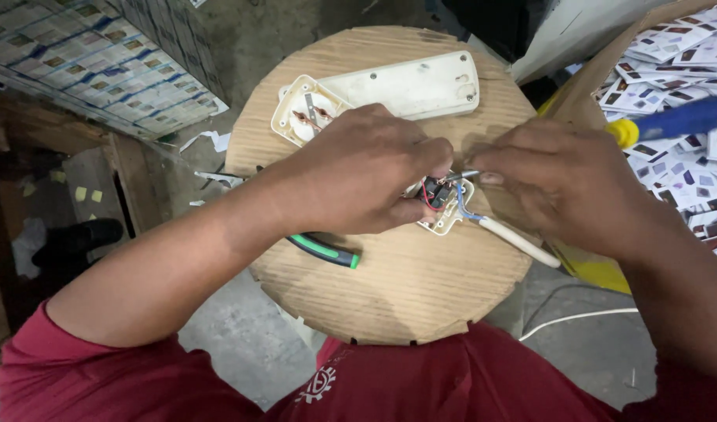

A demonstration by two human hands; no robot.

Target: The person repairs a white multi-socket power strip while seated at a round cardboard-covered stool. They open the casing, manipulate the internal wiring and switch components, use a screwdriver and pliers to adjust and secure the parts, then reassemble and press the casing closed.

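White-blue printed cartons (100,66) top left; box of small cards (679,117) right.

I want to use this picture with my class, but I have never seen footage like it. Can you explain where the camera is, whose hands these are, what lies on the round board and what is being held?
There is one picture, taken by a camera worn on a person's head, looking down at that person's own bare hands. No machine is involved.

The hands work over a round wooden board. The left hand covers and steadies an opened white power strip, where red and blue wires show. The right hand holds a thin metal tool tip at those wires, and a white cable leaves the strip.

Farther back lies the strip's white cover. A green-handled tool pokes out under the left forearm. A box of small printed cards stands at the right.
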